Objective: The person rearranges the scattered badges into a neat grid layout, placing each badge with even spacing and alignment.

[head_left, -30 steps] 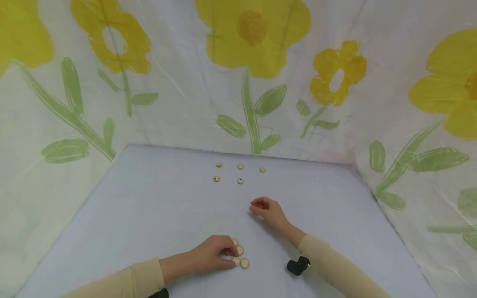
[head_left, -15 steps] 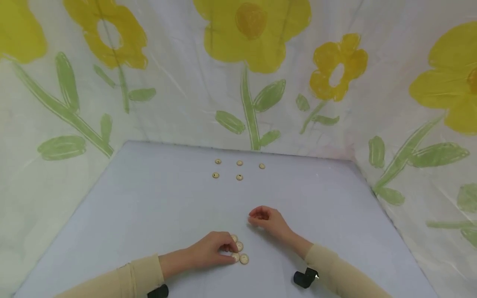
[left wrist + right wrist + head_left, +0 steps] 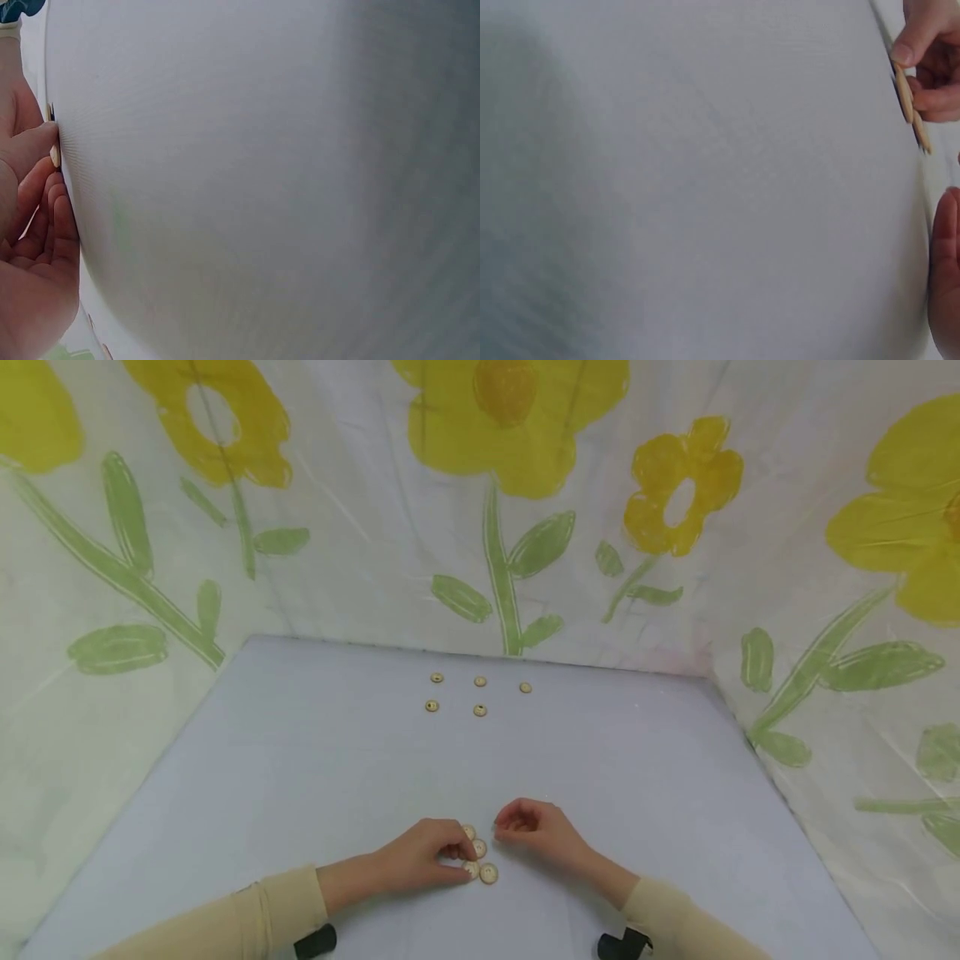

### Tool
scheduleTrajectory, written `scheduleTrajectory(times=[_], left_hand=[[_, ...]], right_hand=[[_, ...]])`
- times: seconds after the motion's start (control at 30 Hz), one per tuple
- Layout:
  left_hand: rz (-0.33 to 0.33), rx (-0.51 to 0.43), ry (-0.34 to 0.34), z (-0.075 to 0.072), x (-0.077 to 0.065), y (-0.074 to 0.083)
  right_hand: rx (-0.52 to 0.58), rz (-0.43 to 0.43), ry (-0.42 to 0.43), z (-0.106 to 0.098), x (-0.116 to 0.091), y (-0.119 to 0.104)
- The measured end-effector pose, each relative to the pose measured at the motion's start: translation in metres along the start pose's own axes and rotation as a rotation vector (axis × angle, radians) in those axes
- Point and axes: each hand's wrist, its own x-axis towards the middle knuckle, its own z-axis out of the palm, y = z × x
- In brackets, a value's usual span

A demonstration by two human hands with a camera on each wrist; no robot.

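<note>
Beside the left hand point(image 3: 420, 860) lies a small group of pale wooden buttons point(image 3: 489, 872), and its thumb and index finger pinch one button point(image 3: 471, 868) at the group's left side. In the left wrist view a button point(image 3: 55, 156) shows edge-on at the thumb tip. The right hand point(image 3: 543, 835) hovers just right of the group, fingers loosely curved, no object showing between them. In the right wrist view two buttons point(image 3: 904, 94) appear edge-on by the left hand, while the right hand point(image 3: 946, 270) is partly cut off at the border.
Farther back on the white table point(image 3: 337, 752) lie several more wooden buttons: three in a back row, including one at its right end point(image 3: 526, 687), and two in front, one at left point(image 3: 432, 706). A flower-printed curtain point(image 3: 360, 527) surrounds the table's far and side edges.
The right hand has come nearer to the person and slightly left, closer to the near buttons. Against the buttons, the left hand has stayed in place. The head view has tilted slightly.
</note>
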Motion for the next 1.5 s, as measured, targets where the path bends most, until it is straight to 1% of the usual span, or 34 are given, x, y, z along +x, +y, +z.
scheduleTrajectory(times=[0.13, 0.27, 0.37, 0.5, 0.67, 0.8, 0.93, 1.27, 1.5], left_hand=[[0.026, 0.009, 0.008, 0.000, -0.001, 0.000], [0.017, 0.007, 0.006, 0.000, 0.000, 0.000], [0.009, 0.008, 0.008, 0.000, 0.000, 0.001], [0.010, 0.000, 0.006, 0.001, 0.000, 0.001], [0.004, 0.001, -0.011, 0.000, 0.001, 0.001], [-0.012, 0.006, -0.014, -0.001, 0.001, 0.002], [-0.014, -0.003, -0.017, -0.002, 0.002, 0.004], [-0.046, -0.018, -0.025, -0.001, 0.002, 0.007], [-0.033, 0.035, -0.037, -0.001, 0.003, 0.004]], right_hand=[[-0.074, -0.068, -0.045, 0.005, -0.008, 0.001], [-0.114, -0.116, -0.071, 0.007, -0.014, -0.001], [-0.113, -0.160, -0.086, 0.008, -0.018, -0.002], [-0.149, -0.269, -0.105, 0.009, -0.023, -0.003], [-0.239, -0.420, -0.146, 0.010, -0.027, -0.002], [-0.296, -0.491, -0.182, 0.011, -0.027, -0.003], [-0.330, -0.516, -0.188, 0.012, -0.026, -0.005], [-0.334, -0.520, -0.171, 0.015, -0.025, -0.005], [-0.336, -0.508, -0.166, 0.014, -0.025, -0.006]])
